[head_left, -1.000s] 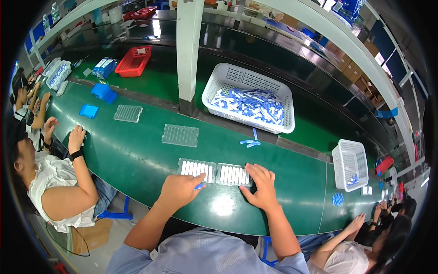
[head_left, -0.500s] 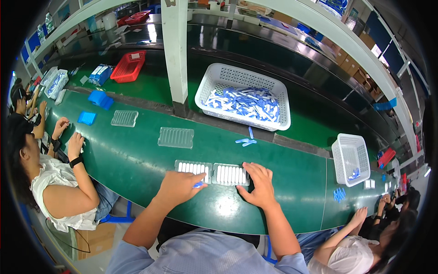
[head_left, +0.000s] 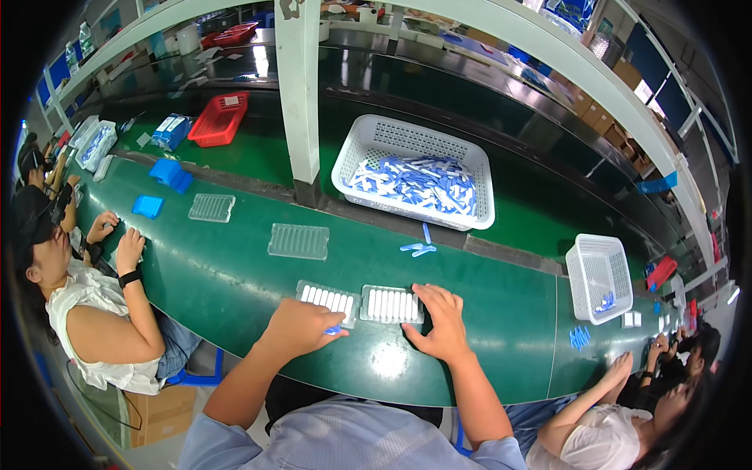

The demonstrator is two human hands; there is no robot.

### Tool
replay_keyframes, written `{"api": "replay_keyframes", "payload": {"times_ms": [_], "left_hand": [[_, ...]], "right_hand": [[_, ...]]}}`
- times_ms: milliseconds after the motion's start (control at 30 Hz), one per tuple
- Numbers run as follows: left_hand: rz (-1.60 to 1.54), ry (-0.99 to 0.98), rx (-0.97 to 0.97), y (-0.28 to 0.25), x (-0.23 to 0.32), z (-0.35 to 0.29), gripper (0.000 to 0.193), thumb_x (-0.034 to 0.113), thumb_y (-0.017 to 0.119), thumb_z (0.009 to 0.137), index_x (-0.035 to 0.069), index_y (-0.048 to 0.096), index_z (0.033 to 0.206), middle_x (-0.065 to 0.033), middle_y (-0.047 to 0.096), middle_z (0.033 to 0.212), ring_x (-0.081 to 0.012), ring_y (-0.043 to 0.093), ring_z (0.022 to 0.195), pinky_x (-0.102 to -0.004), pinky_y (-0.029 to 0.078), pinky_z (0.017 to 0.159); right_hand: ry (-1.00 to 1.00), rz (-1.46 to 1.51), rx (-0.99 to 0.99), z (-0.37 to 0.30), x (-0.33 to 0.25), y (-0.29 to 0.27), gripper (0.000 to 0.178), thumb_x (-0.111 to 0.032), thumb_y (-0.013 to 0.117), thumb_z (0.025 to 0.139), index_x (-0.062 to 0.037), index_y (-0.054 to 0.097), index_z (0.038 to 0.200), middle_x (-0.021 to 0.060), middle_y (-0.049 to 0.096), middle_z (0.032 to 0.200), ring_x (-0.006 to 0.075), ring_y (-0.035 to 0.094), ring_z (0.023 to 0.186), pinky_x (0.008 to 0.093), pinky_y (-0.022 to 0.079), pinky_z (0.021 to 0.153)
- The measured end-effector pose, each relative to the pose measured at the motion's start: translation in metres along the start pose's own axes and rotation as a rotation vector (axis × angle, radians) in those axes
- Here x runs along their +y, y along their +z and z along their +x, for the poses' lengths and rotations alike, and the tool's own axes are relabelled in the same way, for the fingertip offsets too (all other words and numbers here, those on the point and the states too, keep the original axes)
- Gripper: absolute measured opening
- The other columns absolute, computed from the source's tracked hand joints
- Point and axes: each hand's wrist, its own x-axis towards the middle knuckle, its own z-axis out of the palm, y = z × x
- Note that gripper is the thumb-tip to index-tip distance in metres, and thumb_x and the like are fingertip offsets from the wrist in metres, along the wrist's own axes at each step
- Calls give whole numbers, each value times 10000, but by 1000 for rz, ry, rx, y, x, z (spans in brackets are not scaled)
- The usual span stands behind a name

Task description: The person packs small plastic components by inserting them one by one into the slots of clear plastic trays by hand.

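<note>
The fingers of my left hand [head_left: 301, 325] are curled in around a blue piece [head_left: 334, 330], its end showing beneath them, as they overlap the four o'clock corner of a clear tray [head_left: 320, 298] lined with white sticks on a green desk [head_left: 470, 368]. At three o'clock from that tray and just beside it lies a second filled tray [head_left: 392, 304], where my right hand [head_left: 440, 323] rests at the right end, thumb parted wide from the other fingers and their tips at its edge. Reading the clock from these two trays, an unfilled clear tray [head_left: 299, 241] sits between ten and eleven, with another clear tray [head_left: 211, 207] farther out at ten and a blue tray [head_left: 147, 206] beyond it. A large white basket [head_left: 392, 205], heaped with blue and white pieces [head_left: 415, 184], stands at one o'clock, and a few loose blue pieces [head_left: 419, 249] lie between it and my right hand. At three o'clock, well apart, is a smaller white basket [head_left: 581, 291], with a cluster of blue strips [head_left: 579, 338] near it. A red basket [head_left: 219, 119] sits toward eleven, while co-workers are seated at nine and four o'clock.
</note>
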Motion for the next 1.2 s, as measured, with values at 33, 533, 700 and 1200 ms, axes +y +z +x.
{"api": "replay_keyframes", "payload": {"times_ms": [33,533,700,1200], "left_hand": [[0,-3,3,0,1,-1,361,486,699,893,179,764,1070,-36,715,764,-256,694,671,-408,517,577],[-40,68,133,23,-5,-21,288,192,729,779,169,756,1065,-11,707,792,-220,712,736,-393,540,605],[-161,45,234,22,3,-30,244,161,773,760,149,759,1003,-26,723,803,-229,714,721,-369,553,609],[-351,-431,661,7,-12,-125,104,128,809,834,66,775,911,-110,750,808,-276,724,695,-345,554,636]], "right_hand": [[-5,2,2,0,-1,0,677,-285,812,730,-82,613,1344,102,657,1309,309,566,1262,435,363,1049],[-116,55,-68,-2,-4,-6,701,-301,877,670,-82,644,1294,124,680,1237,301,616,1200,431,375,1009],[-83,53,-117,-5,-11,-7,702,-322,876,698,-94,639,1318,121,673,1236,284,609,1211,433,363,1012],[-227,118,-71,111,-139,140,714,-393,815,764,-95,590,1372,87,685,1197,286,581,1160,468,351,1028]]}}
